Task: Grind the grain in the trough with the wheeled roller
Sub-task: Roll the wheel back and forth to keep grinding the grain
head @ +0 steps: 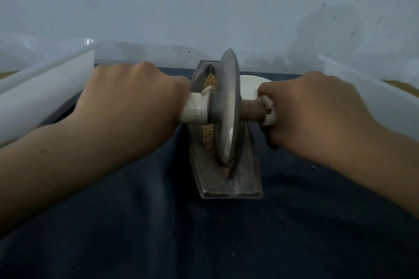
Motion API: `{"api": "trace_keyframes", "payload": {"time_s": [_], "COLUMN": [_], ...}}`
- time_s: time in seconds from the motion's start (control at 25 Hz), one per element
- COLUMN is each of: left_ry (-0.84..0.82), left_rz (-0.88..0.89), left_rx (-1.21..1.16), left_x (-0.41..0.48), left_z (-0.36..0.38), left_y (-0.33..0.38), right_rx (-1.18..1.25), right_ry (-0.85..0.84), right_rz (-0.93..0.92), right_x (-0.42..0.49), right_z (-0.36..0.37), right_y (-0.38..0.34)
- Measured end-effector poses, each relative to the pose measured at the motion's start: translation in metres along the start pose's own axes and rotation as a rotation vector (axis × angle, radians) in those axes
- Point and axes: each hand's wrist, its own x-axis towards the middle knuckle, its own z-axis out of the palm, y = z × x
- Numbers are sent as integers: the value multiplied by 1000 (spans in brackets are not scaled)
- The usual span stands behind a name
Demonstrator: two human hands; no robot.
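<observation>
Left hand (133, 97): knuckles up, fingers curled round the left handle (195, 107), a pale wrapped stub. Forearm bare, running in from the near left.

Right hand (313, 115): knuckles up, fingers and thumb wrapped round the right handle (252, 108), brown next to the wheel with a pale wrapping under the fingers. Forearm bare, running in from the near right.

Roller (227, 106): one grey wheel with a thin rim, on a crosswise axle held at both ends. Stands on edge, roughly upright, in the groove of the trough. Lower rim down among the grain toward the near part of the groove.

Trough (247, 176): long, narrow, dull grey metal, lying lengthwise from near to far, midway between the two hands. Flat base flared at the near end, resting on the cloth.

Grain (207, 140): small tan kernels inside the groove, showing left of the wheel both nearer and farther than the left handle, with a little at the wheel's near foot.

Cloth (204, 233): dark blue, creased, covering the surface under the trough and both arms. A few tiny specks on it at the right.

Left tub (45, 79): white, at the far left, just beside the left hand.

Right tub (367, 88): white, at the far right, beyond the right hand.

White round object (249, 86): just behind the wheel, mostly hidden; kind not clear.

Wall (204, 7): pale, marked with dark flecks at the upper right.
</observation>
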Motion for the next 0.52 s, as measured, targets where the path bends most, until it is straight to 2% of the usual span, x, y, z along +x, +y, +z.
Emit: {"api": "trace_keyframes", "payload": {"time_s": [0.12, 0.2, 0.28, 0.4, 0.52], "left_ry": [-87, -40, -102, -158, -29], "left_rz": [-45, -104, -189, -201, -108], "left_rx": [49, 97, 58, -6, 14], "left_x": [12, 39, 69, 71, 25], "left_z": [15, 39, 49, 50, 34], "left_y": [4, 12, 13, 11, 7], "right_rx": [-34, -70, -42, -41, -40], "right_ry": [-108, -151, -186, -208, -158], "right_rz": [94, 210, 264, 207, 68], "right_x": [14, 47, 79, 86, 45], "right_z": [21, 49, 66, 59, 31], "right_y": [-1, -3, 0, 0, 0]}}
